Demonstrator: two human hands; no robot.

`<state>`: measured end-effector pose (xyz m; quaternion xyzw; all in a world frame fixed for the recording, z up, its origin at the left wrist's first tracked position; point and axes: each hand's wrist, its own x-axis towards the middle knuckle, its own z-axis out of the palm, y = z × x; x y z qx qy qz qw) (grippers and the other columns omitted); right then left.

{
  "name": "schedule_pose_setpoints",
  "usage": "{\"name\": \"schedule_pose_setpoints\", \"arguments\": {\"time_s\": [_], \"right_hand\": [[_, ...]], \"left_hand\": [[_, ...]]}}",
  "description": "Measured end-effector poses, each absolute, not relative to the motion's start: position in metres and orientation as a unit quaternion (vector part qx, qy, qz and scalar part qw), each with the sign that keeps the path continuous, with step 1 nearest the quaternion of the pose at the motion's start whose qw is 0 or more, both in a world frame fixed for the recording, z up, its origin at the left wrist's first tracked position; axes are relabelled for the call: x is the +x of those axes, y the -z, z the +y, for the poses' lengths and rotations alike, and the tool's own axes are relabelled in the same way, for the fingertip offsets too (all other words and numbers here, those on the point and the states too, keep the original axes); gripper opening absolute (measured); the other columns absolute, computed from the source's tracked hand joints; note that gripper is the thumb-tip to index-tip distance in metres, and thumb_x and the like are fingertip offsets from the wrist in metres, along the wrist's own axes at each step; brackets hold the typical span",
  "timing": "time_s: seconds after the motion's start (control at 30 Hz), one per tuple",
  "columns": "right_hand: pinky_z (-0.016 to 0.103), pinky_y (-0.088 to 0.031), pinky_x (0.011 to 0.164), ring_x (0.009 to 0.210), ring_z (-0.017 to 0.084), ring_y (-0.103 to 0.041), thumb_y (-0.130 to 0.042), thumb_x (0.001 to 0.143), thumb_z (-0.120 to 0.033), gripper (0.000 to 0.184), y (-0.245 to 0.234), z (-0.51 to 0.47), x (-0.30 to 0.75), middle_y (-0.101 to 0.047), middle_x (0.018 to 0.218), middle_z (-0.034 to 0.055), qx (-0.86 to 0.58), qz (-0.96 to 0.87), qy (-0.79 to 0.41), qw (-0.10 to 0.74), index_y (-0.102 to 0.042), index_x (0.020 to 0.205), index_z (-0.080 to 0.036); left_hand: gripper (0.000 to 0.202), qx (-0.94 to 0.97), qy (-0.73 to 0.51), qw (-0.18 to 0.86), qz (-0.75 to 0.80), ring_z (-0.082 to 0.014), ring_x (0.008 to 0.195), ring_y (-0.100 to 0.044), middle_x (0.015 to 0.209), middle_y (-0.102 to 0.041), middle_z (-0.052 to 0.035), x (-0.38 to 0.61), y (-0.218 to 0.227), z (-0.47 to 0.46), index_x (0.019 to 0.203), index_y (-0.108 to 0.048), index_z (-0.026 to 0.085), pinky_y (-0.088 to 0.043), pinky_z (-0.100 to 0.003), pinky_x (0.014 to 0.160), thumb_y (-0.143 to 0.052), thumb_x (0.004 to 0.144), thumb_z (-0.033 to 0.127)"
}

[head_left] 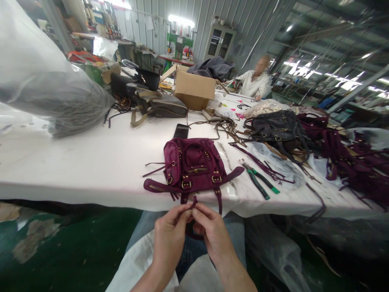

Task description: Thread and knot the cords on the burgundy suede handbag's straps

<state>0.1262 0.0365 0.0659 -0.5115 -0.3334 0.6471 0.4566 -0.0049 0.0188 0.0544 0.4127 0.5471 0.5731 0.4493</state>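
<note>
A burgundy handbag (199, 156) with brass buckles and a front zipper lies at the table's front edge, its straps hanging over toward me. Just below it, over my lap, my left hand (172, 231) and my right hand (211, 231) meet fingertip to fingertip. Both are closed in a pinch on a thin burgundy leather strap (194, 201), whose short end sticks up between them. Part of the strap loops down behind the fingers and is hidden. Right of the bag lie green-handled pliers (258, 178), apart from both hands.
A phone (181, 131) lies behind the bag. Burgundy cords (263, 164) and a dark handbag (276, 127) are to the right, beside a burgundy pile (358, 166). A cardboard box (194, 87) stands behind; a large plastic sack (60, 89) fills the left. A person (257, 83) sits across the table.
</note>
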Motion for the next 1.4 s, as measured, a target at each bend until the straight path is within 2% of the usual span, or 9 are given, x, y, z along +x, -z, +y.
{"name": "schedule_pose_setpoints", "arguments": {"time_s": [0.1,0.23,0.33,0.47,0.7,1.0,1.1,1.2,1.4], "right_hand": [[0.02,-0.044,0.055,0.068,0.012,-0.057,-0.086,0.084,-0.044,0.032,-0.068,0.036,0.124,-0.073,0.092,0.0056,-0.528,-0.354,-0.622,0.457,-0.086,0.104,-0.019],[0.026,-0.057,0.068,0.095,0.024,-0.07,-0.078,0.092,-0.044,0.026,-0.077,0.035,0.124,-0.074,0.117,0.0108,-0.574,-0.48,-0.484,0.454,-0.086,0.098,-0.02],[0.028,-0.059,0.071,0.093,0.025,-0.071,-0.073,0.096,-0.047,0.031,-0.083,0.036,0.126,-0.076,0.112,0.0112,-0.585,-0.511,-0.465,0.424,-0.085,0.099,-0.019],[0.028,-0.06,0.066,0.081,0.023,-0.07,-0.074,0.095,-0.052,0.038,-0.079,0.038,0.127,-0.077,0.107,0.0106,-0.572,-0.488,-0.521,0.405,-0.084,0.102,-0.017],[0.028,-0.059,0.074,0.086,0.023,-0.073,-0.071,0.095,-0.037,0.022,-0.075,0.037,0.124,-0.076,0.103,0.0089,-0.581,-0.532,-0.441,0.431,-0.083,0.093,-0.019],[0.026,-0.047,0.066,0.078,0.017,-0.062,-0.067,0.091,-0.022,0.013,-0.073,0.04,0.12,-0.065,0.094,0.0049,-0.617,-0.615,-0.269,0.411,-0.077,0.084,-0.02],[0.028,-0.043,0.063,0.07,0.016,-0.06,-0.063,0.092,-0.02,0.017,-0.073,0.041,0.123,-0.064,0.082,0.0023,-0.612,-0.626,-0.291,0.386,-0.078,0.084,-0.02],[0.028,-0.048,0.068,0.075,0.018,-0.066,-0.063,0.093,-0.022,0.016,-0.076,0.044,0.13,-0.071,0.084,0.0022,-0.596,-0.615,-0.371,0.358,-0.079,0.089,-0.021],[0.031,-0.054,0.076,0.085,0.023,-0.071,-0.069,0.097,-0.04,0.023,-0.077,0.048,0.142,-0.076,0.089,0.0044,-0.548,-0.539,-0.554,0.319,-0.076,0.101,-0.018]], "left_hand": [[0.015,0.483,-0.551,0.375,0.567,-0.0183,0.081,-0.083,0.097,-0.086,-0.0013,-0.007,-0.048,0.015,0.108,-0.082,0.025,-0.068,-0.023,0.073,-0.069,0.1,0.027],[0.022,0.604,-0.529,0.212,0.557,-0.0185,0.09,-0.084,0.107,-0.086,-0.0039,-0.014,-0.034,0.016,0.118,-0.078,0.023,-0.067,-0.024,0.086,-0.061,0.104,0.018],[0.024,0.64,-0.526,0.142,0.541,-0.0195,0.094,-0.084,0.109,-0.085,-0.0068,-0.017,-0.031,0.019,0.121,-0.076,0.02,-0.066,-0.024,0.089,-0.059,0.105,0.014],[0.02,0.616,-0.546,0.184,0.537,-0.0166,0.089,-0.083,0.102,-0.085,-0.0046,-0.013,-0.039,0.02,0.113,-0.078,0.021,-0.065,-0.02,0.084,-0.062,0.103,0.013],[0.018,0.546,-0.557,0.306,0.545,-0.0211,0.111,-0.08,0.118,-0.083,-0.0072,-0.004,-0.039,0.013,0.111,-0.078,0.022,-0.064,-0.03,0.1,-0.061,0.104,0.021],[0.013,0.44,-0.566,0.434,0.546,-0.0217,0.109,-0.079,0.119,-0.082,-0.007,-0.003,-0.042,0.013,0.103,-0.08,0.023,-0.066,-0.031,0.096,-0.07,0.101,0.031],[0.011,0.469,-0.584,0.383,0.541,-0.022,0.106,-0.08,0.114,-0.083,-0.0061,-0.004,-0.039,0.015,0.102,-0.084,0.024,-0.066,-0.032,0.097,-0.074,0.098,0.025],[0.016,0.54,-0.58,0.311,0.525,-0.0202,0.105,-0.08,0.113,-0.082,-0.0057,-0.005,-0.037,0.015,0.105,-0.085,0.026,-0.065,-0.031,0.098,-0.072,0.099,0.019],[0.023,0.603,-0.56,0.256,0.507,-0.0159,0.101,-0.077,0.11,-0.079,-0.0059,-0.009,-0.036,0.017,0.113,-0.08,0.023,-0.063,-0.024,0.092,-0.062,0.104,0.011]]}}
